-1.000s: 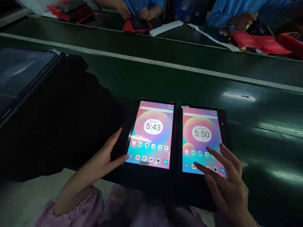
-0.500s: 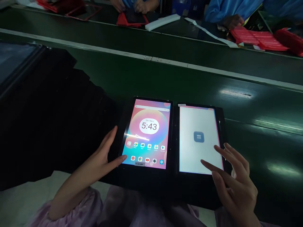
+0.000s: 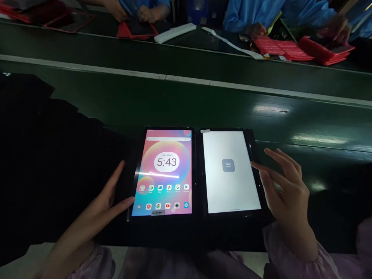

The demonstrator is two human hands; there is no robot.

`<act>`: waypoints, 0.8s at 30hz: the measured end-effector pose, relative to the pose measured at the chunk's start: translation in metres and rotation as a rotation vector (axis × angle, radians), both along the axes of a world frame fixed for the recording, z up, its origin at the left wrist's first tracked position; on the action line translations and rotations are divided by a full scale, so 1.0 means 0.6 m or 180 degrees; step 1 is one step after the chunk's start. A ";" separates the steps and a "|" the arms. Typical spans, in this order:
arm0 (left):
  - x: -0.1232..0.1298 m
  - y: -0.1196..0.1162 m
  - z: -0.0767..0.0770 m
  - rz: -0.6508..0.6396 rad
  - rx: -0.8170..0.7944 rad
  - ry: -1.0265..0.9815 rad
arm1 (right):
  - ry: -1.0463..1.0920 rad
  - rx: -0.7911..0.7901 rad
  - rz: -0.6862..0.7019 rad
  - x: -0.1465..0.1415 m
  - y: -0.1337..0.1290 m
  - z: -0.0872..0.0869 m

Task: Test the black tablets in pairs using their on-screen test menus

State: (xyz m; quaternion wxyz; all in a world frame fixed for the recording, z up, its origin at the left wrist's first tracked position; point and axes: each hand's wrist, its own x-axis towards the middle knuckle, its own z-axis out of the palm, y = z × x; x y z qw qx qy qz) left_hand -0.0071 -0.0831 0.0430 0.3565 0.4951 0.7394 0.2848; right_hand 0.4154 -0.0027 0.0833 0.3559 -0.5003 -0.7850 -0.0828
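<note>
Two lit tablets lie side by side on the dark green bench in front of me. The left tablet (image 3: 167, 155) displays a colourful home screen with a clock reading 5:43, a row of app icons and a small barcode label at its lower edge. On the right tablet (image 3: 229, 190) a pale screen with one blue-grey calculator-like icon is lit, and a small label sticks at its top left corner. My left hand (image 3: 107, 209) rests with thumb and fingers spread at the left tablet's left edge. Beside the right tablet's right edge, my right hand (image 3: 286, 186) is raised with fingers apart, holding nothing.
A dark stack (image 3: 52, 162), its layers hard to make out, fills the left side. Across the bench, co-workers in blue sleeves (image 3: 244, 15) handle red cases (image 3: 273, 46). A white foam strip (image 3: 176, 33) and a paper strip (image 3: 232, 42) lie there too.
My right hand has moved off the right tablet's screen to its right side. The view has shifted, so both tablets appear further left. My left hand stays by the left tablet.
</note>
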 end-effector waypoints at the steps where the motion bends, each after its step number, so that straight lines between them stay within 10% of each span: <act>1: 0.004 0.001 0.001 0.0085 0.0107 -0.0230 | -0.0033 0.0003 -0.0029 0.002 0.012 0.000; 13: 0.047 0.094 -0.048 0.1977 0.0980 -0.2356 | -0.0121 0.0137 0.0192 -0.022 0.063 -0.020; 24: 0.073 0.115 0.008 0.2186 0.0979 -0.1199 | -0.0093 0.0131 0.0122 -0.021 0.059 -0.025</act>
